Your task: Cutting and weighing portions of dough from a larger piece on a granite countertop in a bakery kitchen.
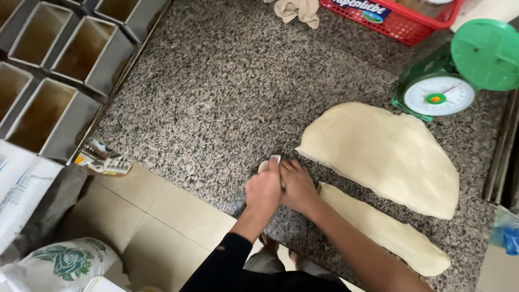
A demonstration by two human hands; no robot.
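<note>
Both of my hands meet at the front edge of a speckled granite counter (216, 97). My left hand (263, 190) is closed around a small white scraper (274, 159) that stands upright. My right hand (298, 186) lies pressed against it, on the left end of a long dough strip (389, 232). A small bit of dough (263, 165) shows just left of the scraper. The strip runs off to the right along the counter's edge. Behind it lies a large flat dough sheet (378, 157), apart from the strip.
A green dial scale (438, 94) with a round pan (486, 54) stands at the back right, beside a red basket (400, 21) and a cloth (297, 10). Several metal loaf tins (81, 48) line the left. A flour sack (65, 265) sits on the tiled floor (162, 216).
</note>
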